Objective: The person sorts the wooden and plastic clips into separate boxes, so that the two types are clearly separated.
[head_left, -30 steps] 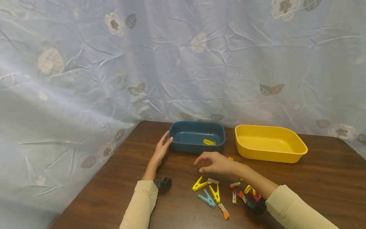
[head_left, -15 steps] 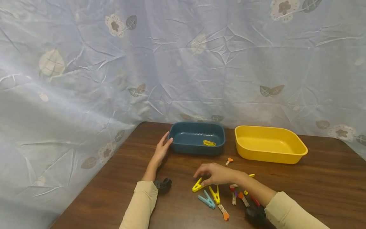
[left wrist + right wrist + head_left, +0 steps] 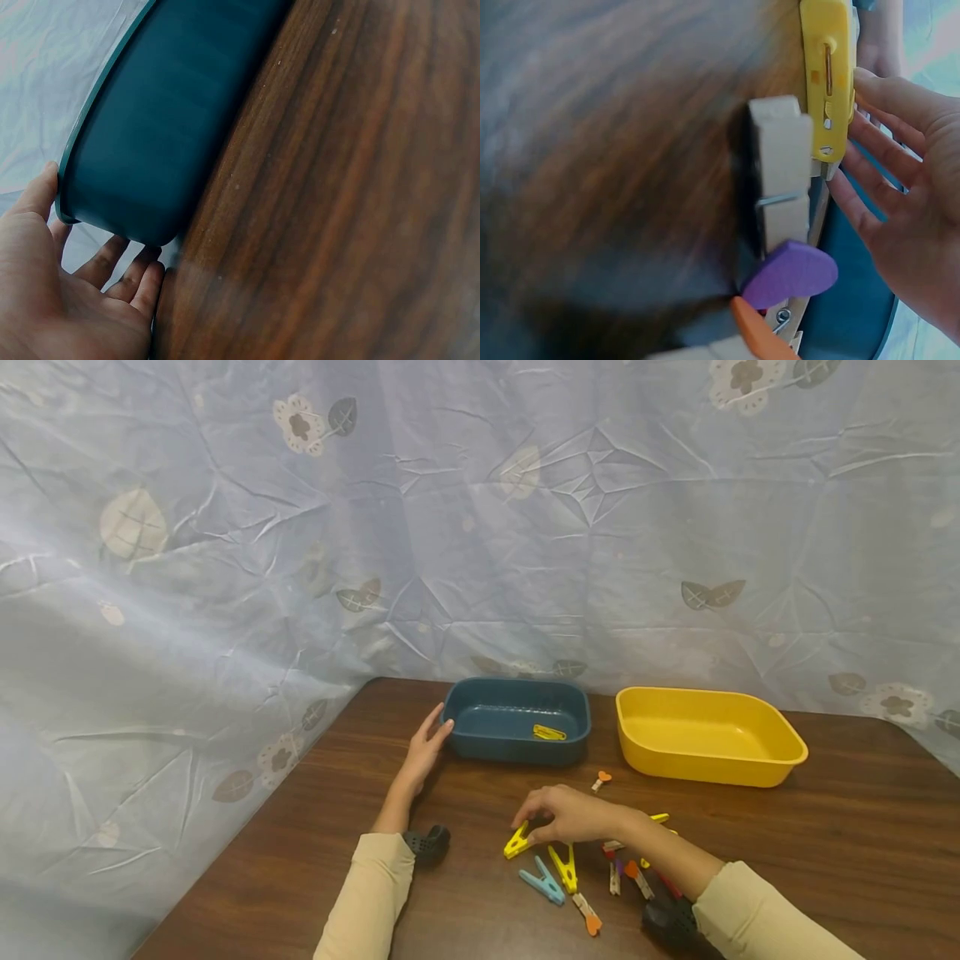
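Observation:
My left hand (image 3: pixel 423 756) rests against the left end of the dark blue bin (image 3: pixel 517 750), fingers spread and the thumb at its rim. The left wrist view shows this hand (image 3: pixel 82 292) at the corner of the bin (image 3: pixel 150 142). A yellow clip (image 3: pixel 549 732) lies inside. My right hand (image 3: pixel 573 816) pinches a yellow plastic clothespin (image 3: pixel 514 845) between thumb and fingers, low over the table. Just below are another yellow clothespin (image 3: pixel 563 870) and a light blue one (image 3: pixel 543 883). In the right wrist view, a yellow clothespin (image 3: pixel 829 82) partly hides the fingertips.
The yellow bin (image 3: pixel 708 768) stands at the back right. Small wooden clothespins with hearts lie about, one orange-hearted (image 3: pixel 587 916) in front, another (image 3: pixel 602 781) near the bins, and a purple-hearted one (image 3: pixel 791 274) under the right forearm. A patterned curtain (image 3: pixel 480 568) hangs behind the table.
My right hand has come down from above the table to the yellow clothespin and closed on it; the clothespin has shifted slightly. The left hand stays at the blue bin.

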Demonstrator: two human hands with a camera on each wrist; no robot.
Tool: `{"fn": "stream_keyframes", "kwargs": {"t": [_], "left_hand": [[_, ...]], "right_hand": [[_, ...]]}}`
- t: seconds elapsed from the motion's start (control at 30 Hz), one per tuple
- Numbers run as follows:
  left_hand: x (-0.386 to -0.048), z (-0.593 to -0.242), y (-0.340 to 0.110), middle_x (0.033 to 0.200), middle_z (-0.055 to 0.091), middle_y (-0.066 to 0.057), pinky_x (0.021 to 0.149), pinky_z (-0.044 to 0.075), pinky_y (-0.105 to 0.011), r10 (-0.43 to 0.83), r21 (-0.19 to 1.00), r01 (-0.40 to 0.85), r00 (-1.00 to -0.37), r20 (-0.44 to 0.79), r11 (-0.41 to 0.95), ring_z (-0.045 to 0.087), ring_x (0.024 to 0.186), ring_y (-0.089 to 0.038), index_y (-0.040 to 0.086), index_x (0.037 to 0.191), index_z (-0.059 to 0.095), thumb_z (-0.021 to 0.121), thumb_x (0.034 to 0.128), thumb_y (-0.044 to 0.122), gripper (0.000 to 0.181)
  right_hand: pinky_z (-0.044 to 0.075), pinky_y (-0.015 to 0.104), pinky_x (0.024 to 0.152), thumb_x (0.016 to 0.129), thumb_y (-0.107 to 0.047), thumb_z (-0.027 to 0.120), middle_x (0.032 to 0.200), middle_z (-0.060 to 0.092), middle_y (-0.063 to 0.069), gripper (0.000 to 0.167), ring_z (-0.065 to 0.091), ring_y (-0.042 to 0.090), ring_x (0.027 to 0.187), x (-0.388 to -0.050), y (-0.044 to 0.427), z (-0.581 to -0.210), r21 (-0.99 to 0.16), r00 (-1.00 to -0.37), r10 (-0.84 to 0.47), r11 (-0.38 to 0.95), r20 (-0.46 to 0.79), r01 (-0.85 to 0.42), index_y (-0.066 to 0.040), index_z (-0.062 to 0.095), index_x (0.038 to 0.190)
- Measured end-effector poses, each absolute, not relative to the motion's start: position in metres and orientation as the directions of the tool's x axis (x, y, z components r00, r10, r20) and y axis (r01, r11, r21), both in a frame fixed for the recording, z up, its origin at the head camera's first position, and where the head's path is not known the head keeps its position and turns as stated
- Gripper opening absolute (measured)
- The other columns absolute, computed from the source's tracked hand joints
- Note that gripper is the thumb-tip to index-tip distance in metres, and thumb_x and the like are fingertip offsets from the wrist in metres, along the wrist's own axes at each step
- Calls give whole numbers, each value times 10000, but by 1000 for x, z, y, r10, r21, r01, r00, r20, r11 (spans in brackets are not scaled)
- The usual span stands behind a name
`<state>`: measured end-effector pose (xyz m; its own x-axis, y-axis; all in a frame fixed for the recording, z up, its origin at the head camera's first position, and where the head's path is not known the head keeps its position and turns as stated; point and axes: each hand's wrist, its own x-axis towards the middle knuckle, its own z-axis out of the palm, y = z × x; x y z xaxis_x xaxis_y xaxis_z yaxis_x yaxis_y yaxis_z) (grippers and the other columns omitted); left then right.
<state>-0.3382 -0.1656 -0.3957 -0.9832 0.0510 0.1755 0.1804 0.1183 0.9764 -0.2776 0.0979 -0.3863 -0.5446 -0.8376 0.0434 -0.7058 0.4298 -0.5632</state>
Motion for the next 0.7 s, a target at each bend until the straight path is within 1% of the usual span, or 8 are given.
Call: {"fn": "stream_keyframes", "kwargs": {"t": [0.17, 0.3, 0.53, 0.7], "left_hand": [[-339, -395, -166, 1457, 212, -227, 1003, 272, -513, 53, 977, 179, -983, 174, 118, 263, 1293, -382, 74, 1451, 254, 493, 965, 262, 573], [-339, -394, -166, 1456, 222, -218, 1003, 278, -504, 48, 977, 176, -984, 171, 122, 281, 1286, -380, 95, 1451, 264, 494, 965, 266, 564], [-339, -395, -166, 1454, 219, -225, 1004, 270, -514, 52, 978, 171, -985, 166, 118, 273, 1288, -383, 89, 1453, 255, 494, 965, 265, 572], [-339, -396, -166, 1449, 220, -238, 1002, 271, -516, 50, 978, 176, -984, 171, 116, 277, 1283, -391, 76, 1451, 251, 494, 965, 259, 574]], "right_hand": [[452, 262, 834, 824, -114, 678, 1027, 562, -121, 241, 509, 86, 981, -280, 99, -385, -561, -534, -845, 432, 20, -706, -146, 667, 1063], [457, 259, 829, 817, -81, 674, 1032, 563, -108, 254, 511, 97, 985, -280, 98, -384, -555, -525, -851, 425, 24, -715, -128, 665, 1066], [468, 264, 808, 818, -73, 671, 975, 573, -84, 237, 549, 130, 908, -278, 98, -380, -558, -521, -852, 408, 50, -722, -91, 667, 1054], [479, 255, 790, 824, -69, 668, 974, 584, -60, 226, 576, 139, 885, -281, 99, -379, -548, -510, -856, 388, 83, -741, -77, 667, 1050]]}}
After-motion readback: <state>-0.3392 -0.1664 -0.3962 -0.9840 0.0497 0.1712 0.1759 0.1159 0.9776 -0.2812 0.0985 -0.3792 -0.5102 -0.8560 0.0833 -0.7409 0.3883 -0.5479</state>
